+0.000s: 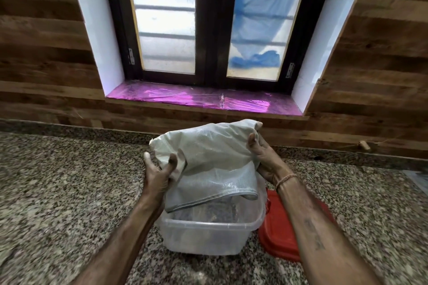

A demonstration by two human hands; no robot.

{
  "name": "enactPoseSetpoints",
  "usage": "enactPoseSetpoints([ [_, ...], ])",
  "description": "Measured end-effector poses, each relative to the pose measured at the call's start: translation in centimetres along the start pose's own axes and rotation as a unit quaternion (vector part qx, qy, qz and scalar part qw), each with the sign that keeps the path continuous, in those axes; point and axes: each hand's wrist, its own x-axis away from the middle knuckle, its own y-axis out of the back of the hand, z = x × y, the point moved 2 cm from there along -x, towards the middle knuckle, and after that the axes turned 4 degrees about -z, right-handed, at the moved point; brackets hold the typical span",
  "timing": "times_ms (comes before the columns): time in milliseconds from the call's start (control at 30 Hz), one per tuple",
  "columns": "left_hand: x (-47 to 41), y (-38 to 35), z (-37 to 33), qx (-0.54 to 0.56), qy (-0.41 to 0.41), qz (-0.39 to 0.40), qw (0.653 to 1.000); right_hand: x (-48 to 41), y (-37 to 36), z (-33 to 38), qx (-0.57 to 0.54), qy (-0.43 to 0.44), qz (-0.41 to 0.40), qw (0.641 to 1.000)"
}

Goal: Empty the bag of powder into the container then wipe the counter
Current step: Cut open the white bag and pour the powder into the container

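A white woven plastic bag (213, 159) is held upside down over a clear plastic container (203, 236) that stands on the granite counter (69, 192). The bag's open mouth hangs down into the container, and dark material shows through beneath it. My left hand (157, 173) grips the bag's left side. My right hand (261, 157) holds its right side, fingers up at the raised bottom end. The bag hides most of the container's inside.
A red lid (280, 236) lies flat on the counter just right of the container, partly under my right forearm. A wood-panelled wall and a window with a purple-covered sill (201, 99) stand behind the counter.
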Motion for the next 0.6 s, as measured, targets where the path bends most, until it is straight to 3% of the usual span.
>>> enactPoseSetpoints([
  [133, -0.8, 0.0, -1.4, 0.108, 0.071, 0.002, 0.992, 0.6, 0.9, -0.9, -0.013, 0.028, 0.019, 0.999],
  [300, -0.4, -0.6, -2.2, 0.108, 0.001, -0.047, 0.993, 1.1, 0.9, -0.9, 0.009, 0.044, 0.045, 0.998],
  [433, -0.3, -0.2, -2.8, 0.12, -0.051, -0.027, 0.991, 1.4, 0.3, -0.7, 0.0, 0.044, 0.033, 0.998],
  [600, -0.8, 0.7, -2.6, 0.135, -0.041, 0.016, 0.99, 1.8, 0.1, 0.0, -0.036, 0.048, 0.028, 0.998],
])
